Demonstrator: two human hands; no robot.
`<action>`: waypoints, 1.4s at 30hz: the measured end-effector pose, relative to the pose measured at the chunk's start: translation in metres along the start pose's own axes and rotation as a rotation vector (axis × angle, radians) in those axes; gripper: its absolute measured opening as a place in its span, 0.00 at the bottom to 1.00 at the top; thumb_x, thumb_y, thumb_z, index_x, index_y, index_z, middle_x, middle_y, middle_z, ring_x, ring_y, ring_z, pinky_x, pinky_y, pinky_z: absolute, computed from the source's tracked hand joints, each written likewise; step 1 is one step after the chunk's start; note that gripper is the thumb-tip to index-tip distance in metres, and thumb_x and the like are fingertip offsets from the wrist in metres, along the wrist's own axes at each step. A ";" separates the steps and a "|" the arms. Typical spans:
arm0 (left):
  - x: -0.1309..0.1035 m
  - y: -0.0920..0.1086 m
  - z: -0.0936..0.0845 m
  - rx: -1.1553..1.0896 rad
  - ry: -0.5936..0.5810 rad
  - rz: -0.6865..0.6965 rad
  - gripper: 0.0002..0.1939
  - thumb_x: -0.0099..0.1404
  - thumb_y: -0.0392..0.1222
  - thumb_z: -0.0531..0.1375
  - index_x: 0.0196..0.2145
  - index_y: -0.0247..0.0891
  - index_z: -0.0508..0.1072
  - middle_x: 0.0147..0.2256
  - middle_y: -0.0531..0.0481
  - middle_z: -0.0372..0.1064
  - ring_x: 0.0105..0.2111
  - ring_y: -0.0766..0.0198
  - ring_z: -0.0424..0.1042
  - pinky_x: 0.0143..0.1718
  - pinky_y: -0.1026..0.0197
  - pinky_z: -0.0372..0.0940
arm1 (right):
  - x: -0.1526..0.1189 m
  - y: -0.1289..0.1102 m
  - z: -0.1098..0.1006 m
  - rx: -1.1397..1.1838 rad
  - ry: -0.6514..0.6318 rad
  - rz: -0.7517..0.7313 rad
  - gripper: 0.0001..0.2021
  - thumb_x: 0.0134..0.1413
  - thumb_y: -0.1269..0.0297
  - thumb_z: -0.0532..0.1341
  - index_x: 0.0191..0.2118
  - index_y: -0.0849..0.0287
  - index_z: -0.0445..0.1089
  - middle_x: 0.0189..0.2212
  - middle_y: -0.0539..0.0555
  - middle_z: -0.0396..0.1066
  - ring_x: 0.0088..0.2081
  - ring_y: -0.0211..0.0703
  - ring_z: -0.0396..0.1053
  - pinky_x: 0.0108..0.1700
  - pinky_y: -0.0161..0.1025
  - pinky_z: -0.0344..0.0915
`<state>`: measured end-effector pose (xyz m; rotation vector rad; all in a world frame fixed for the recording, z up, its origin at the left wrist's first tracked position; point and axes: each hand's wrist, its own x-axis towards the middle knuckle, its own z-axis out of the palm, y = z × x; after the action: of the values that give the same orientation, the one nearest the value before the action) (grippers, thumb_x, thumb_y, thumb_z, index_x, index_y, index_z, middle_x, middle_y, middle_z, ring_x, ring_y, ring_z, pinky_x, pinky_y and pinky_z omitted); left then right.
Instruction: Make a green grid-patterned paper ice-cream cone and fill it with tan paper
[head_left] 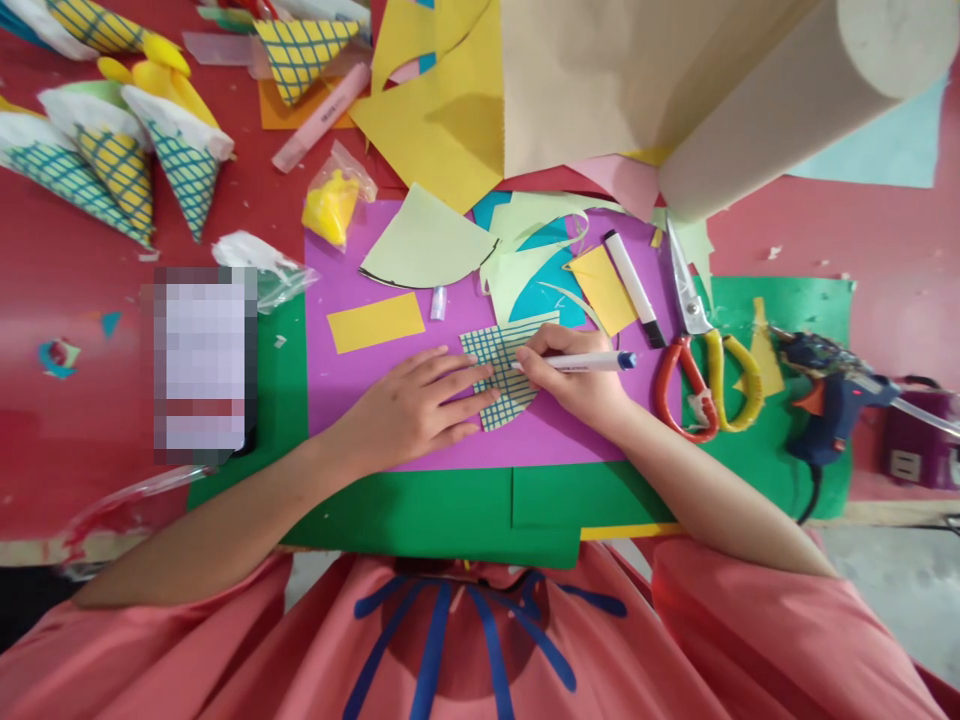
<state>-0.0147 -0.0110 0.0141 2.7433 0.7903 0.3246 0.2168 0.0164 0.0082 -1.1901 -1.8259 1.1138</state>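
My right hand (576,380) is closed around a white marker (589,362) with a blue end, its tip side hidden by the fingers over a pale green paper piece (487,345). Blue lines cross on that piece, forming a grid on its left; toward the right it shows mostly single lines. My left hand (420,410) lies flat with fingers spread, the fingertips resting on the piece's left part. Under both is a purple sheet (360,400). A small clear cap (439,303) lies above the left fingers, beside a yellow paper strip (376,323).
Scissors (697,340) and a black-capped marker (634,290) lie at the right, with a glue gun (821,400) beyond. A paper roll (772,110) stretches across the upper right. Decorated paper cones (184,160) lie upper left; a blurred-out object (199,365) is at left.
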 end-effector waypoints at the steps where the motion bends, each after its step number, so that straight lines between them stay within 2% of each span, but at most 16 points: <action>1: 0.000 0.000 0.000 -0.001 0.001 -0.002 0.18 0.68 0.40 0.56 0.55 0.40 0.71 0.56 0.45 0.68 0.55 0.52 0.64 0.58 0.44 0.61 | 0.000 -0.001 0.000 -0.001 0.001 0.003 0.16 0.58 0.65 0.58 0.20 0.59 0.59 0.16 0.45 0.60 0.20 0.30 0.55 0.24 0.33 0.53; 11: 0.000 0.001 0.000 -0.020 -0.009 -0.029 0.18 0.68 0.40 0.57 0.55 0.44 0.70 0.56 0.46 0.68 0.56 0.53 0.65 0.59 0.44 0.61 | 0.001 -0.004 0.001 -0.060 -0.013 0.034 0.15 0.55 0.67 0.58 0.20 0.58 0.57 0.16 0.45 0.57 0.20 0.31 0.53 0.25 0.32 0.52; 30: 0.000 0.000 -0.001 -0.004 0.001 -0.017 0.17 0.68 0.40 0.56 0.54 0.41 0.71 0.55 0.45 0.68 0.55 0.53 0.65 0.59 0.44 0.61 | 0.001 -0.005 -0.002 -0.040 -0.144 0.076 0.15 0.53 0.67 0.55 0.18 0.57 0.52 0.16 0.43 0.50 0.20 0.30 0.48 0.23 0.32 0.47; 42: 0.001 0.001 -0.001 -0.028 0.000 -0.021 0.17 0.68 0.40 0.57 0.54 0.41 0.71 0.55 0.45 0.68 0.55 0.53 0.65 0.59 0.44 0.61 | -0.001 -0.006 -0.003 -0.034 -0.208 0.045 0.15 0.49 0.71 0.56 0.18 0.57 0.50 0.15 0.43 0.49 0.20 0.29 0.47 0.22 0.32 0.45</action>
<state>-0.0141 -0.0111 0.0149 2.7074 0.8083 0.3289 0.2178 0.0149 0.0150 -1.1765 -1.9891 1.2773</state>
